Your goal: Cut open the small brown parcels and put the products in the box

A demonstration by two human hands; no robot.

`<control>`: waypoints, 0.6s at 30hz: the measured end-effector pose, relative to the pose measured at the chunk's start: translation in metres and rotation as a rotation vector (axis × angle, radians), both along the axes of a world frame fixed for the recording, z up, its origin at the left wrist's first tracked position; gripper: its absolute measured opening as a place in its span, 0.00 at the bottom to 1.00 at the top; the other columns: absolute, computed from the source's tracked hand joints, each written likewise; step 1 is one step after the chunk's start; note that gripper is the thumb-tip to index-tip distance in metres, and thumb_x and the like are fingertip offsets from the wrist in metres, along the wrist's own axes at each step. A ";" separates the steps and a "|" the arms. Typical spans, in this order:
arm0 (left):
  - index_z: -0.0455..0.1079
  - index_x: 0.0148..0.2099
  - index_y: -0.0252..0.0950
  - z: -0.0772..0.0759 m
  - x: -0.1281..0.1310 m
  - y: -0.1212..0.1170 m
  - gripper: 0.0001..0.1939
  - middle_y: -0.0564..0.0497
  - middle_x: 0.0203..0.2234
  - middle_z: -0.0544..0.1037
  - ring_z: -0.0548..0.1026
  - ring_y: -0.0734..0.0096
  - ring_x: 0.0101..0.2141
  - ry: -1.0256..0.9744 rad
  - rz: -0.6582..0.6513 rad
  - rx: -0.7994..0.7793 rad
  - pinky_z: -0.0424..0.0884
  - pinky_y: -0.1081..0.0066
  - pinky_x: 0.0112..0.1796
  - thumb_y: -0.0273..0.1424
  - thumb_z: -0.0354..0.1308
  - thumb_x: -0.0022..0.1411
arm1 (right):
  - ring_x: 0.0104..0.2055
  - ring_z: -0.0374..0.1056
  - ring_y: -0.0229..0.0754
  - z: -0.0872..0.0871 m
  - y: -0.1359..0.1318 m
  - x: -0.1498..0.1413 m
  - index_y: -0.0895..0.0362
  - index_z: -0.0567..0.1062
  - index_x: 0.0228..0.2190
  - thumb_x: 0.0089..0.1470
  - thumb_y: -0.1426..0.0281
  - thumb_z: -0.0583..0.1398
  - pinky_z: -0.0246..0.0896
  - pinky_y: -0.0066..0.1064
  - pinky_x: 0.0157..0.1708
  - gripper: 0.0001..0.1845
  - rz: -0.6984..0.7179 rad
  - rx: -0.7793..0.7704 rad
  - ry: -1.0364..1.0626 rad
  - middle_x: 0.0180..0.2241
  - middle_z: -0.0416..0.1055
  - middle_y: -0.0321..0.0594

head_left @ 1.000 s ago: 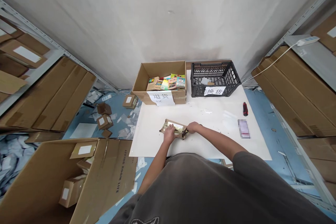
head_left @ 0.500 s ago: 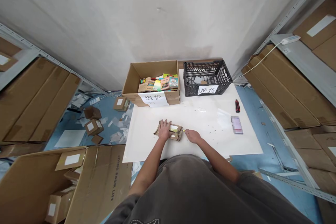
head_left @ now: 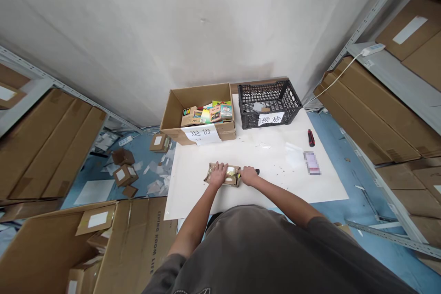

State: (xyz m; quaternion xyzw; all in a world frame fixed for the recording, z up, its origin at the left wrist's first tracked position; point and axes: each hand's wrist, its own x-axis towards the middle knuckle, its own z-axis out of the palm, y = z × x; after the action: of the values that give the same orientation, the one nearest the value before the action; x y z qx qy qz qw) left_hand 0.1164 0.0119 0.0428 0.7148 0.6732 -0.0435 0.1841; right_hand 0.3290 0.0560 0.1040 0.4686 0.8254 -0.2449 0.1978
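Observation:
A small flat cardboard package [head_left: 231,175], torn open on top, lies on the white table [head_left: 275,183] near its front edge. My left hand [head_left: 218,174] rests flat on the package's left half with its fingers spread. My right hand [head_left: 248,175] is closed at the package's right end around a small tool. A dark handle end [head_left: 257,172] sticks out to the right of that hand. The tool's tip is hidden between the hand and the package.
At the back of the table stand an open cardboard box [head_left: 175,105] of colourful packs with a paper label and a black plastic crate [head_left: 275,119] with a label. A red-and-black tool [head_left: 310,138] and a pink item [head_left: 312,163] lie right. A large carton [head_left: 138,234] and small boxes [head_left: 124,175] sit on the floor left.
My right hand drew away from the package's right end, then came back against it. My left hand shifted along the top of the package and stays flat on it.

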 end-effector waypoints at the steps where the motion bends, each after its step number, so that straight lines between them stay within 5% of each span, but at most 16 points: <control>1: 0.58 0.71 0.44 0.000 -0.001 -0.001 0.32 0.39 0.67 0.65 0.51 0.42 0.71 -0.007 0.000 0.009 0.57 0.47 0.65 0.39 0.58 0.68 | 0.55 0.70 0.59 0.000 0.003 0.002 0.53 0.76 0.54 0.64 0.66 0.61 0.62 0.44 0.52 0.18 -0.010 0.025 -0.004 0.53 0.73 0.57; 6: 0.58 0.72 0.45 0.002 0.005 -0.001 0.28 0.38 0.66 0.68 0.57 0.40 0.68 0.030 0.067 0.047 0.59 0.43 0.61 0.42 0.48 0.73 | 0.54 0.68 0.57 -0.004 0.012 0.022 0.53 0.73 0.55 0.68 0.62 0.56 0.62 0.42 0.49 0.17 -0.091 0.141 -0.005 0.52 0.71 0.56; 11: 0.62 0.70 0.46 0.004 0.014 -0.004 0.26 0.39 0.64 0.69 0.59 0.40 0.66 0.040 0.091 0.091 0.58 0.43 0.60 0.42 0.47 0.74 | 0.51 0.71 0.53 -0.010 0.015 0.044 0.54 0.67 0.59 0.73 0.57 0.47 0.62 0.35 0.45 0.22 -0.522 0.225 0.045 0.52 0.70 0.56; 14: 0.63 0.69 0.45 0.007 0.018 -0.007 0.25 0.39 0.61 0.72 0.63 0.42 0.64 0.052 0.131 0.105 0.58 0.45 0.59 0.43 0.45 0.75 | 0.48 0.73 0.49 -0.021 0.006 0.054 0.54 0.66 0.58 0.73 0.55 0.45 0.62 0.32 0.43 0.23 -0.692 0.106 0.198 0.48 0.74 0.51; 18: 0.67 0.63 0.36 0.015 0.027 -0.008 0.27 0.35 0.50 0.78 0.72 0.47 0.55 0.076 0.353 0.035 0.65 0.53 0.53 0.46 0.41 0.76 | 0.41 0.75 0.46 -0.041 -0.024 0.039 0.53 0.66 0.53 0.67 0.47 0.52 0.64 0.28 0.35 0.26 -0.816 -0.216 0.404 0.40 0.77 0.43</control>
State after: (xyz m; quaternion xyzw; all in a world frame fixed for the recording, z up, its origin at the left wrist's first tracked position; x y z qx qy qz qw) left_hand 0.1435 0.0044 0.0578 0.5863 0.7955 -0.0258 0.1509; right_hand 0.3677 0.0323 0.0626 0.6744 0.5654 -0.4738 -0.0318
